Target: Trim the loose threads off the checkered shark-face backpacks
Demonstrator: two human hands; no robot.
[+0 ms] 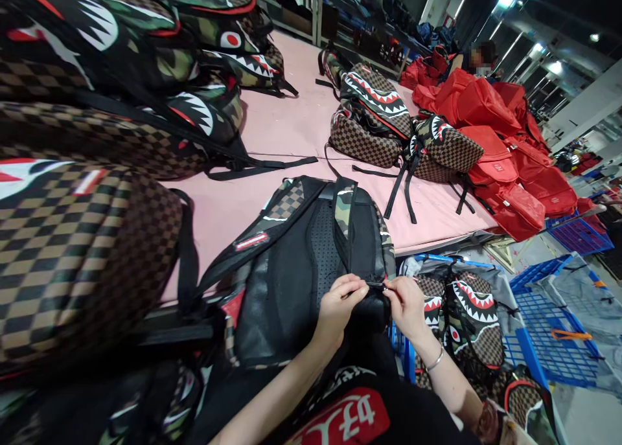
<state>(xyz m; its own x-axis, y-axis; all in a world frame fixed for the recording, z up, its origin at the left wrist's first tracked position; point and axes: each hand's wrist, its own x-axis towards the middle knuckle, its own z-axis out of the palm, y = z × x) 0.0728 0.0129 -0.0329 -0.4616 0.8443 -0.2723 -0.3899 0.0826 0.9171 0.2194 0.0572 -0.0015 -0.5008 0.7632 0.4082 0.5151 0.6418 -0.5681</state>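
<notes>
A black backpack [291, 289] with camouflage and checkered trim lies back side up at the near edge of the pink table, its padded back panel and shoulder straps showing. At its near right end, my left hand [340, 296] is closed in a pinch on a thin black strap [374, 284]. My right hand [405, 302] pinches the same strap a short way to the right, with a bracelet on that wrist. The strap runs taut between the fingertips. Its exact ends are hidden by my fingers.
Shark-mouth checkered backpacks [87, 257] pile high on the left, and several more [374, 102] lie further along the pink table [286, 121]. Red bags [495, 153] are heaped at its far end, near a person [481, 56]. Blue crates [549, 322] stand at right, one holding backpacks.
</notes>
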